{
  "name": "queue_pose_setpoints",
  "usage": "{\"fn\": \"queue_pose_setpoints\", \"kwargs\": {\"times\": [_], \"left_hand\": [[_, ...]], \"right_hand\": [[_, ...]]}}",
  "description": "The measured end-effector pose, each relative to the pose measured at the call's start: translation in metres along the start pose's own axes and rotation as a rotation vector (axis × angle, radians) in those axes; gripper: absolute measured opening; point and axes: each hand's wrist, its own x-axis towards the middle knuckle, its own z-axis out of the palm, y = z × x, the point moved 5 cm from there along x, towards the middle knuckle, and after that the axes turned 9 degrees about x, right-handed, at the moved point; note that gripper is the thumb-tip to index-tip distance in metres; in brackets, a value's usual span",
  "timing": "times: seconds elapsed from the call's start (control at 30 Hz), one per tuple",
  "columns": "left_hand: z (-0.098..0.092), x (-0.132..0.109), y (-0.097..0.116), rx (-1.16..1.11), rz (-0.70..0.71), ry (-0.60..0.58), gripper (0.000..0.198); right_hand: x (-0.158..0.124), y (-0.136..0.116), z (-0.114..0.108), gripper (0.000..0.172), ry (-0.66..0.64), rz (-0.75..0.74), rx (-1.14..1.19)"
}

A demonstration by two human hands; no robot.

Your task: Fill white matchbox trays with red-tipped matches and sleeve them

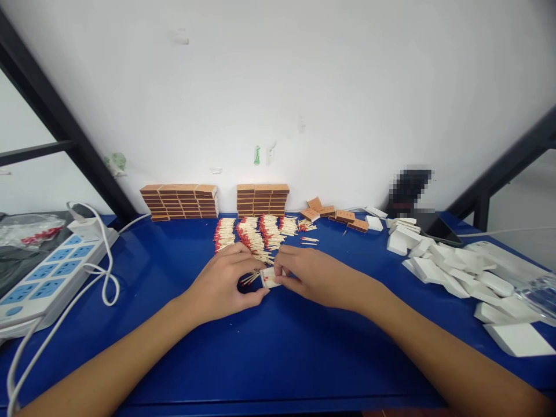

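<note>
On the near side of the match piles (249, 233), the left hand (226, 279) pinches a small tray (271, 284), best lightly so its walls don't bow; the right hand (307, 273) curls over it, hold unclear, and should press gently. The tray is white, shallow, with red showing inside.

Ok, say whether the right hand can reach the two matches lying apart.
Likely yes: only bare blue tabletop lies between the right hand and the two matches, though that hand is at the white tray.
</note>
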Motion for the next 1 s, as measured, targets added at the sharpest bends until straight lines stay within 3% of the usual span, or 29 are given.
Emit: {"fn": "queue_pose_setpoints", "kwargs": {"times": [0.43,0.6,0.7,0.8,0.9,1.0], "left_hand": [[0.000,-0.001,0.000,-0.007,0.014,-0.004,0.017],[0.000,0.000,0.000,-0.006,0.017,0.000,0.022],[-0.001,0.000,0.001,-0.011,0.023,0.001,0.024],[-0.001,0.000,0.001,-0.004,0.022,-0.009,0.021],[-0.001,-0.001,0.000,0.015,0.012,-0.018,0.021],[-0.001,0.000,-0.002,0.034,0.005,-0.022,0.023]], "right_hand": [[0.002,0.003,0.002,0.006,-0.032,0.033,0.020],[-0.001,0.006,-0.018,0.009,0.031,0.004,0.066],[-0.005,0.032,-0.045,0.016,0.139,0.113,0.044],[-0.008,0.072,-0.063,0.011,0.207,0.281,-0.116],[-0.007,0.105,-0.060,0.009,0.139,0.381,-0.106],[-0.003,0.116,-0.049,0.008,0.089,0.400,-0.073]]}}
